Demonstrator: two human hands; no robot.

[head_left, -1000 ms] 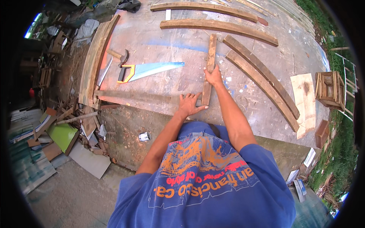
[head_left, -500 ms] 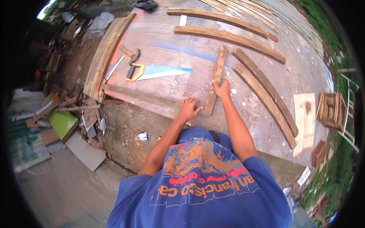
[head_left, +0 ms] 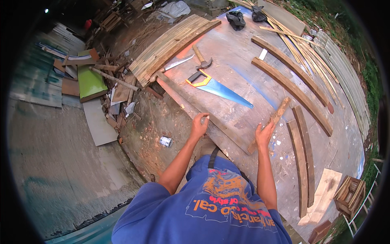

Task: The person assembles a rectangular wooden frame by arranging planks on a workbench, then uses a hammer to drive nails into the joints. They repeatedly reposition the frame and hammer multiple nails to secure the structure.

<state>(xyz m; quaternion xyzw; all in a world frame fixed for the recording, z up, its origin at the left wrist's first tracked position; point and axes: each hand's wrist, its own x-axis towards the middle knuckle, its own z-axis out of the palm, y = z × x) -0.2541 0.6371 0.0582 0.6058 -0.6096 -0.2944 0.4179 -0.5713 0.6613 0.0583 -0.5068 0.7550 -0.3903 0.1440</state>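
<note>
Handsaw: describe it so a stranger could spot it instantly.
On the large work surface, find the hammer. Just below it in view lies the handsaw, tip pointing right. Unlike the hammer and the narrow blade nearby, it is broad and blue, with a yellow-and-black end.

Blue short-sleeved T-shirt (head_left: 191, 211) with orange and red print (head_left: 225, 187)
</note>
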